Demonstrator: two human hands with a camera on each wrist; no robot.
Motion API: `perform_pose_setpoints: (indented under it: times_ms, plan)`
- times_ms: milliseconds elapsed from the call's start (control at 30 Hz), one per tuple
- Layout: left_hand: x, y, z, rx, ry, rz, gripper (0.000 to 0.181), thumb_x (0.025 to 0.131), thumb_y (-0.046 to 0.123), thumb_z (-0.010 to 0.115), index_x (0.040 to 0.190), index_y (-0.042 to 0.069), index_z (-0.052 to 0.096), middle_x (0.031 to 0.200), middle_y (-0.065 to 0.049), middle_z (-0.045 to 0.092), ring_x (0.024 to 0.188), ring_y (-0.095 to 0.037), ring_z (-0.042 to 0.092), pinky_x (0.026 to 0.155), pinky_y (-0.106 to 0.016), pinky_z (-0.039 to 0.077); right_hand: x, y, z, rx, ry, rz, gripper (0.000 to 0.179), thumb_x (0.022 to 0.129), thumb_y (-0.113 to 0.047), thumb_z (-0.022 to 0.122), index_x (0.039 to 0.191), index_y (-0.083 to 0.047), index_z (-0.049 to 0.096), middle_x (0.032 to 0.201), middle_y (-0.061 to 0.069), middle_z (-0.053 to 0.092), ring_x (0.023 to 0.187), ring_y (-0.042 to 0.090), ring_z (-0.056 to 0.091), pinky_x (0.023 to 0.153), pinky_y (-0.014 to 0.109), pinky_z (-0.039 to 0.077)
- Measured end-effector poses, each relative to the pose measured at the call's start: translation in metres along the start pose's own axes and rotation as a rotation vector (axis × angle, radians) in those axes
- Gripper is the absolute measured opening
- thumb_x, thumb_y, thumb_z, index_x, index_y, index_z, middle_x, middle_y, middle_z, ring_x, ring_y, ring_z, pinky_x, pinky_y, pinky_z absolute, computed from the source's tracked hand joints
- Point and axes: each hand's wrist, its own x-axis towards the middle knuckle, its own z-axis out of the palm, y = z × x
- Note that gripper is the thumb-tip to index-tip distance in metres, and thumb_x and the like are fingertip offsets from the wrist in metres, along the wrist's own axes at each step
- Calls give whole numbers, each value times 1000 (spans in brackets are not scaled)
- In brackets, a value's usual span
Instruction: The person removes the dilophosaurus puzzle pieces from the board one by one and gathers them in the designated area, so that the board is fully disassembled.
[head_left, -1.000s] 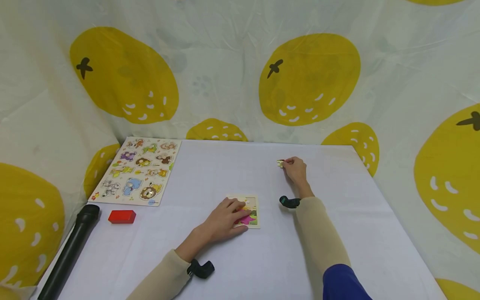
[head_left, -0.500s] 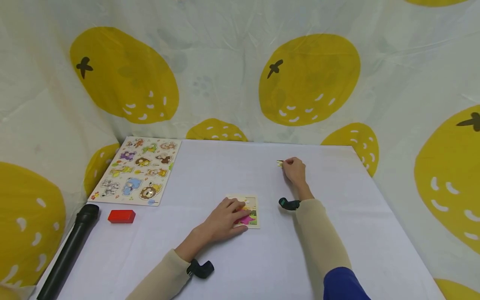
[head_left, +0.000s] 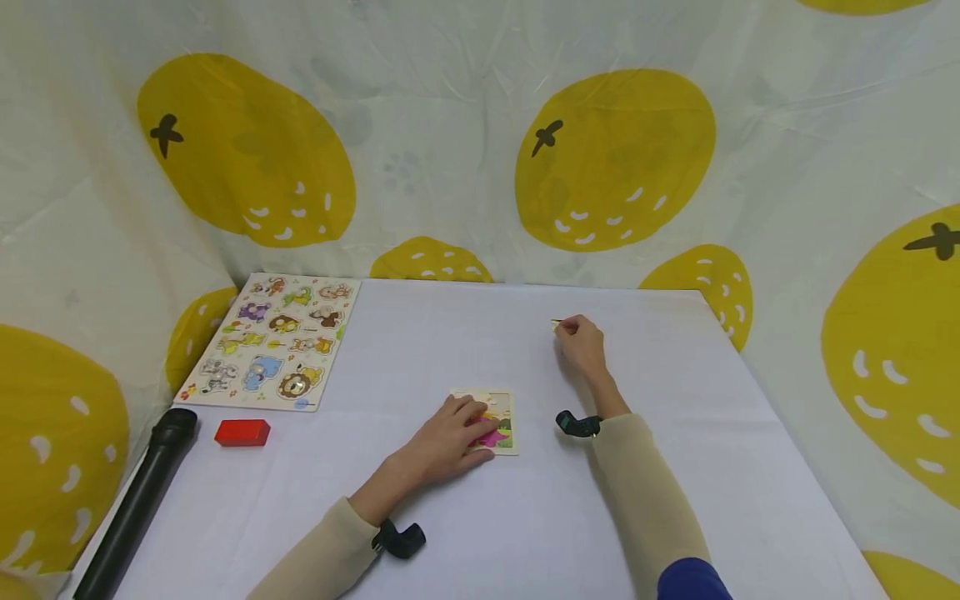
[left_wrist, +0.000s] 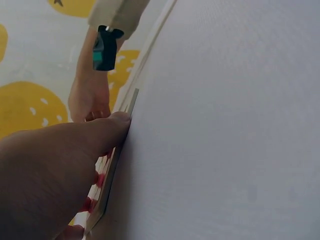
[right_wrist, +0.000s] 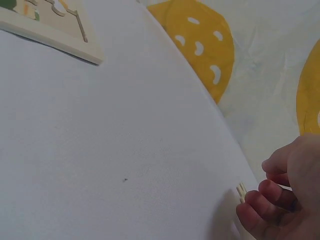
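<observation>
Black tube (head_left: 142, 492): closest in, off to the left hand's left and well apart, its length running away from the person.
Left hand (head_left: 442, 439): here it is, palm down, fingers spread across the small puzzle board (head_left: 513, 429), thumb at its near edge.
Small puzzle board: flat under those fingers, to the near left of the right hand; its right side points straight away from the person, but the hand covers too much to call a long axis. Pink and green show past the fingertips.
Red block (head_left: 242, 432): over to the left hand's left, lying lengthwise from side to side.
Right hand (head_left: 582, 343): out beyond the left hand and to its right, thumb and fingertips pinching a puzzle piece (head_left: 556, 324).
Puzzle piece: just a sliver pokes out on the right hand's left, pointing left; the fingers hide the rest, so its long axis can't be told.
Animal board (head_left: 247, 402): beyond the left hand, far to its left, flat.
Curtain (head_left: 435, 150): behind it all, beyond both hands, big yellow fruit shapes.
</observation>
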Motion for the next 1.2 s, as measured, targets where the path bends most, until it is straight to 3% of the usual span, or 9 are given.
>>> perform_pose_setpoints:
  times_ms: [200,400,633,1200]
  plan:
    - [-2,-1,1,-4,5,-19,51,97,50,60,140,23,59,141,-6,51,139,-26,43,120,-52,30,-13,-10,0,23,-20,-61,28,97,-20,58,114,0,66,106,18,68,95,28,61,81,33,47]
    - [-3,-1,1,15,51,-12,48,96,49,62,137,23,62,133,-7,53,130,-24,45,113,-40,39,-29,-25,2,66,-38,-134,27,95,-20,61,111,0,66,105,19,68,96,31,62,84,36,48]
    - [-3,0,2,77,115,26,47,94,50,65,132,23,65,124,-4,55,118,-22,49,104,-36,44,-47,-33,11,48,-68,-130,25,95,-22,64,110,-2,66,98,15,66,90,26,60,80,32,46]
    - [-4,1,3,78,122,14,48,93,53,65,129,23,66,120,-2,56,111,-18,48,98,-32,44,-79,-52,29,-42,-261,-198,23,94,-22,68,107,-4,70,92,10,71,81,18,61,75,28,48]
